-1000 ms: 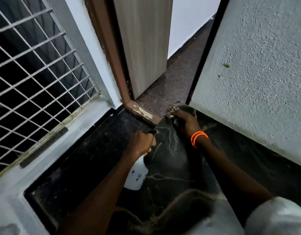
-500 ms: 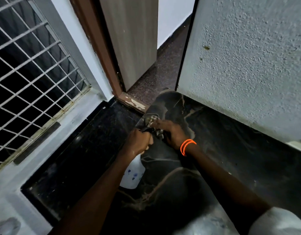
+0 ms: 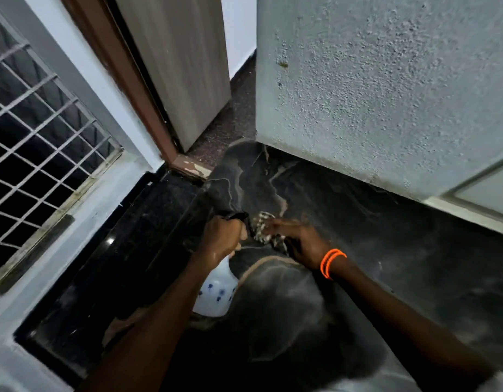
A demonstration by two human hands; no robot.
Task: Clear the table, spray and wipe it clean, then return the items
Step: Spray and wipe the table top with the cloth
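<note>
A black stone table top (image 3: 372, 236) with pale veins fills the lower right, set against a rough wall. My left hand (image 3: 223, 237) grips the black head of a white spray bottle (image 3: 215, 295) with small blue flowers; the bottle hangs below my fist at the table's left edge. My right hand (image 3: 298, 239), with orange bands at the wrist, presses a patterned cloth (image 3: 263, 227) onto the table top just right of the left hand. The cloth is partly hidden under the fingers, which are blurred.
A lower dark ledge (image 3: 125, 250) runs left of the table, below a barred window (image 3: 38, 131). A wooden door (image 3: 176, 66) stands ajar behind, with a brown frame (image 3: 125, 75). The rough grey wall (image 3: 386, 89) borders the table's far side.
My right hand has drawn the cloth back from the table's far corner toward me, ending beside the left hand. The left hand still holds the spray bottle in about the same place.
</note>
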